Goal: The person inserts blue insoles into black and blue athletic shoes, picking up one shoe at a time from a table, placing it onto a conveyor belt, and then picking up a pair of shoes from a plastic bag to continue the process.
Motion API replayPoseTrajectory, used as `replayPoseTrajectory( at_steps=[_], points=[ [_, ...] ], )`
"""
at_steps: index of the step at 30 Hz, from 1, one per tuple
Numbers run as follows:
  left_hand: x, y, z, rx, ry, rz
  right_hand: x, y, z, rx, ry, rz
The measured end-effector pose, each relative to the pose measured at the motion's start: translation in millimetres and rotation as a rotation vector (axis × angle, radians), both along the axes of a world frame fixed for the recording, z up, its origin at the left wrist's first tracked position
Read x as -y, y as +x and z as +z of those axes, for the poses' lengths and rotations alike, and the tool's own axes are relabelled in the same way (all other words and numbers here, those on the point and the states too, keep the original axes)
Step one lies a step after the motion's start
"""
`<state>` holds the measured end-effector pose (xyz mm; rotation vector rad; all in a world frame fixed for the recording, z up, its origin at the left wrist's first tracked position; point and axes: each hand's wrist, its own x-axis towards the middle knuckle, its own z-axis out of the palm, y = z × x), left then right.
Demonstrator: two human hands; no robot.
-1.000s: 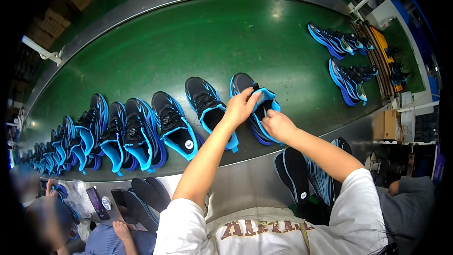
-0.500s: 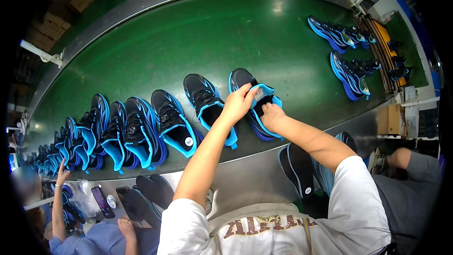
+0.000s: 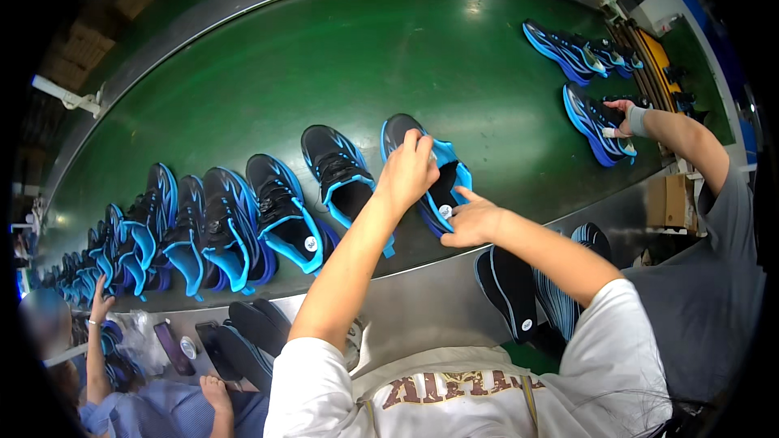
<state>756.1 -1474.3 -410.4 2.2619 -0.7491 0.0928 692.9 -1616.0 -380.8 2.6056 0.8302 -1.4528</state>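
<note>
In front of me a black sneaker (image 3: pixel 401 131) with bright blue lining and sole lies toe away on the green belt. My left hand (image 3: pixel 411 166) is closed on its tongue and lace area, the fingertips partly hidden. At its heel is my right hand (image 3: pixel 477 219), thumb and fingers apart, touching the collar edge. Between the hands, a round white sticker (image 3: pixel 445 212) shows on the insole inside. Just left stands a matching sneaker (image 3: pixel 331 154), and beyond it another sneaker (image 3: pixel 280 186) with a white sticker inside.
More sneakers (image 3: pixel 223 211) line the green belt (image 3: pixel 341 57) leftward. Dark insoles (image 3: pixel 511 292) lie by the metal edge near my right arm. At right, a co-worker's hand (image 3: pixel 623 116) grips a sneaker (image 3: pixel 586 113). Another person's hand (image 3: pixel 215 393) is at lower left, near phones (image 3: pixel 174 347).
My right hand has drawn its fingers out of the sneaker to the heel, and the sticker inside now shows. The shoes have shifted slightly left. A co-worker's arm has reached in at right.
</note>
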Motion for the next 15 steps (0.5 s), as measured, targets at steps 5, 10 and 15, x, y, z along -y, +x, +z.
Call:
replayPoseTrajectory(
  at_steps=[5, 10, 15],
  points=[
    [5, 1, 3, -0.067, 0.019, 0.004, 16, -40, -3, 0.616, 0.453, -0.220],
    [1, -16, 8, 0.053, -0.094, -0.052, 23, -114, -28, 1.033, 0.819, -0.616],
    [-5, -65, 35, 0.333, 0.045, -0.016, 15, -153, -46, 0.952, 0.959, -0.683]
  ],
)
